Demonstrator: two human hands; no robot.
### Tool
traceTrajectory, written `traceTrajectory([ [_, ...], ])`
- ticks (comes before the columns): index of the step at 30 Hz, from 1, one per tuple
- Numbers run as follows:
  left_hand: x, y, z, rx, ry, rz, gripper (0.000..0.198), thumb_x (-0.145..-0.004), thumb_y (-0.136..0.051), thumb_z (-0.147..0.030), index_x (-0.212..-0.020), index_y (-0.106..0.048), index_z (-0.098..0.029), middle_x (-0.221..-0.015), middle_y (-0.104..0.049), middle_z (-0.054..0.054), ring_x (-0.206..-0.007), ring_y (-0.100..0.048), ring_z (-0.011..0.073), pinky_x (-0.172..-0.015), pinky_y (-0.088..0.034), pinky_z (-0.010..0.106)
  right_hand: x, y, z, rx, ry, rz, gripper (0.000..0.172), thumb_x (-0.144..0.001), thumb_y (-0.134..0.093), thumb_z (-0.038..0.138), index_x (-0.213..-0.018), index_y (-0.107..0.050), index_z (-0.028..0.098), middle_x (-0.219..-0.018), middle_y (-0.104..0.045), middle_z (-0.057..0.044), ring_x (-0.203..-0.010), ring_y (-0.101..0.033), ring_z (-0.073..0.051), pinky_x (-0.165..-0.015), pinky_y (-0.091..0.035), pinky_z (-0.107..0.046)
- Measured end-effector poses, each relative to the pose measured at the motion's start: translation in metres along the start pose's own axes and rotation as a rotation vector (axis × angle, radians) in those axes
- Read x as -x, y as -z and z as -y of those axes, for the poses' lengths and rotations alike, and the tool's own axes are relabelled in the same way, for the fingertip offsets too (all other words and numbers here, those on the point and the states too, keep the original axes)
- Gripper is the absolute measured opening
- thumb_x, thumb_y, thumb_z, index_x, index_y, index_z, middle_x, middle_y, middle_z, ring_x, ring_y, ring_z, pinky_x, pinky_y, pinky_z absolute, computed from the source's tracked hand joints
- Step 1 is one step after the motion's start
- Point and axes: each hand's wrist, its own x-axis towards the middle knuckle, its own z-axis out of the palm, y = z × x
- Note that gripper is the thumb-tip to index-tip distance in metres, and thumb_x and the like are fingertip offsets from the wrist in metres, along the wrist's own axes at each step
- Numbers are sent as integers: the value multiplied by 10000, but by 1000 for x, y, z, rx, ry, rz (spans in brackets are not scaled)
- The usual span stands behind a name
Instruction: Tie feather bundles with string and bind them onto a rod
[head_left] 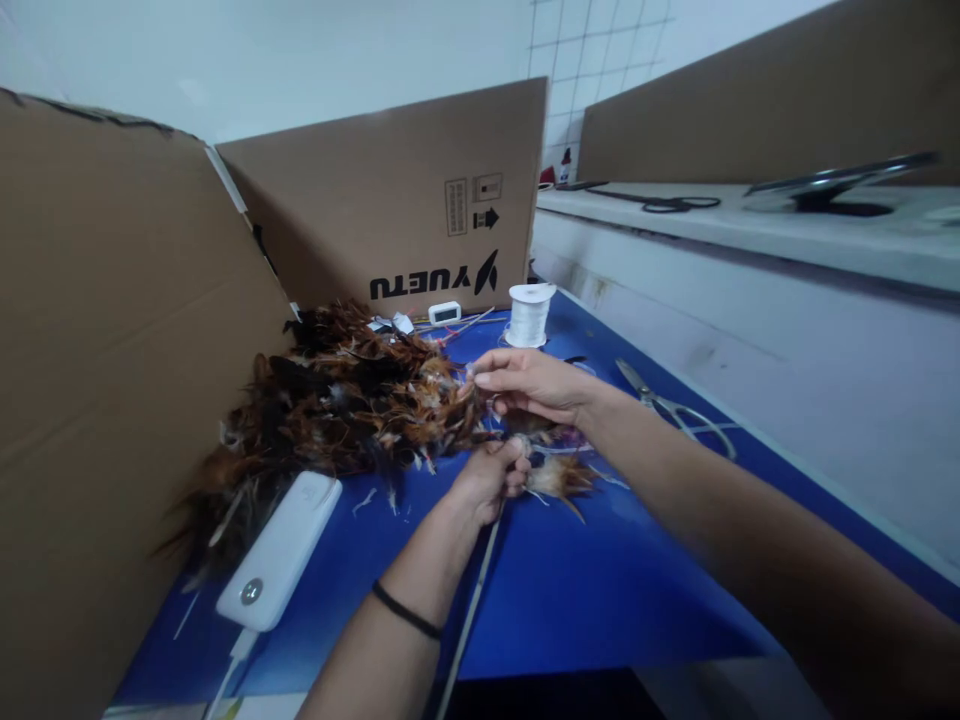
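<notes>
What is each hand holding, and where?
Left hand grips the thin stick just below its feather tuft; right hand seems to pinch a feather by its quill.

My table (570,590) has a bright blue top. On its left half lies a big heap of brown and black feathers (337,410), which touches the cardboard walls (112,380) standing along the left and back edges. Just in front of the heap lies a white power bank (281,550), with its white cable (229,665) going to the front edge. Some loose feather bits (390,497) lie beside it. At the back stand a spool of white thread (529,315) and a small white device (445,312), with thin sticks (469,322) between them. Metal scissors (671,408) lie near the right edge. A thin pale rod (469,610) slants over the front edge.
</notes>
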Motion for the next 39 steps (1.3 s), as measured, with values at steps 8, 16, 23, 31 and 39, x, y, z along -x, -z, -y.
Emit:
traceTrajectory([
  [8,-1,4,-4,-21,-44,-12,344,-648,-663,-383,-674,-423,-139,-542,-401,-57,-375,-222,-11,-379,-89,155,59,15,-10,73,169,-428,181,-635,-663,247,-745,-554,152,-576,-583,15,-469,-498,-74,-462,-401,-214],
  [16,3,-2,-10,-92,-57,-103,150,-660,-563,-179,-646,-421,-132,-527,-381,-62,-353,-200,-22,-367,-74,147,80,12,-63,651,81,-395,179,-690,-576,226,-852,-635,180,-713,-666,-5,-625,-588,-126,-556,-425,-234],
  [23,4,-1,-12,-33,-43,-67,336,-648,-671,-358,-713,-418,-146,-542,-400,-63,-371,-220,-15,-365,-79,140,82,14,-56,323,104,-493,171,-670,-622,308,-761,-618,163,-738,-626,-15,-681,-576,-141,-607,-442,-262],
  [31,2,1,-9,-63,-55,-69,345,-667,-665,-383,-675,-425,-134,-531,-379,-67,-363,-208,-22,-367,-96,141,72,0,-66,-26,-47,-419,211,-641,-664,295,-700,-543,133,-563,-533,17,-469,-454,-58,-446,-348,-198],
  [39,-1,2,0,-161,-92,-93,364,-677,-629,-447,-676,-463,-124,-575,-418,-44,-362,-241,-18,-361,-85,146,63,1,-79,-29,-65,-427,146,-643,-625,247,-654,-534,134,-530,-516,26,-429,-393,-40,-401,-268,-182],
])
